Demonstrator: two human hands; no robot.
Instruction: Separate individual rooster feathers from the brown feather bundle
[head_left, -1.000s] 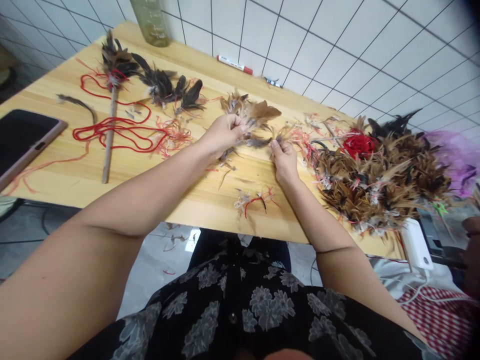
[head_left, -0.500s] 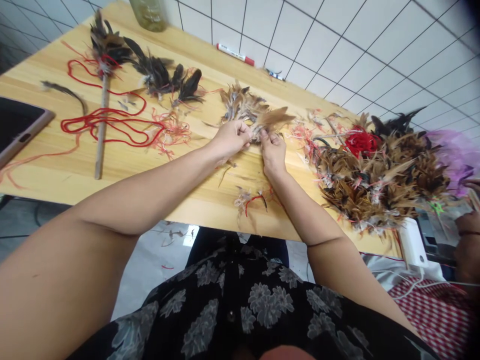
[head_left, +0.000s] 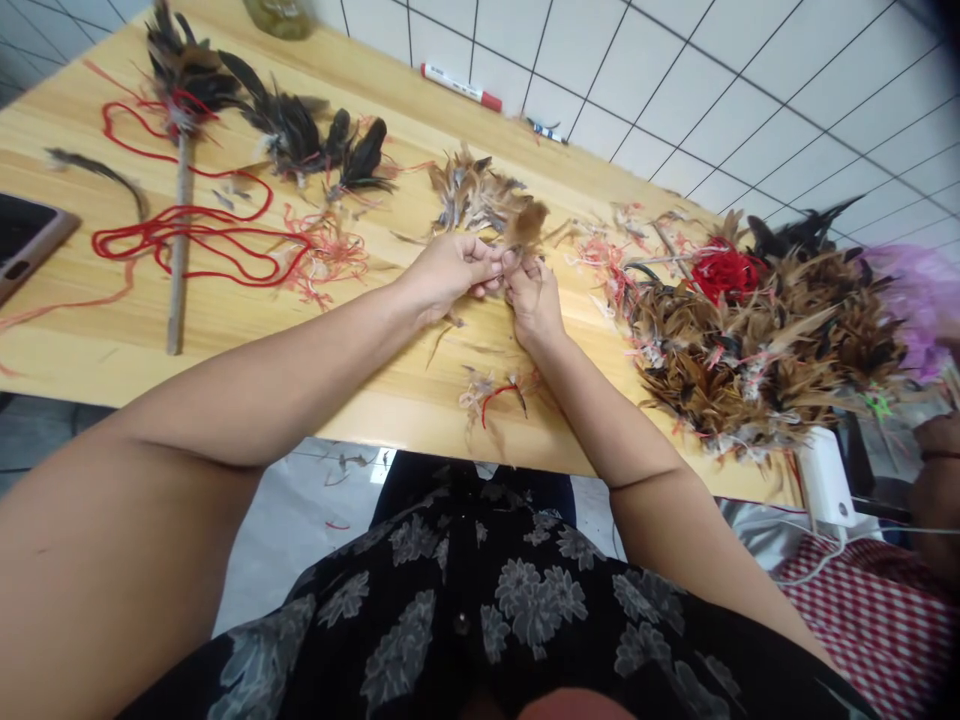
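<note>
My left hand (head_left: pixel 450 272) and my right hand (head_left: pixel 531 296) meet over the middle of the wooden table (head_left: pixel 90 340). Both pinch the base of a small bunch of brown feathers (head_left: pixel 526 226), which stands up between the fingertips. Just behind it lies a loose tuft of brown and grey feathers (head_left: pixel 469 195). A big heap of brown feathers (head_left: pixel 757 350) with bits of red thread lies to the right of my right hand. A few feather scraps with red thread (head_left: pixel 491 390) lie near the table's front edge.
A stick with dark feathers bound on it (head_left: pixel 178 200) and a loose red cord (head_left: pixel 187 240) lie at the left, beside black feather bunches (head_left: pixel 315 135). A tablet (head_left: pixel 26 235) sits at the far left, a red-capped marker (head_left: pixel 461 88) by the tiled wall. Another person's hand (head_left: pixel 937 450) shows at the right edge.
My right hand moved left from the table and joined my left hand on the feather bunch. The bunch has turned more upright between the fingertips.
</note>
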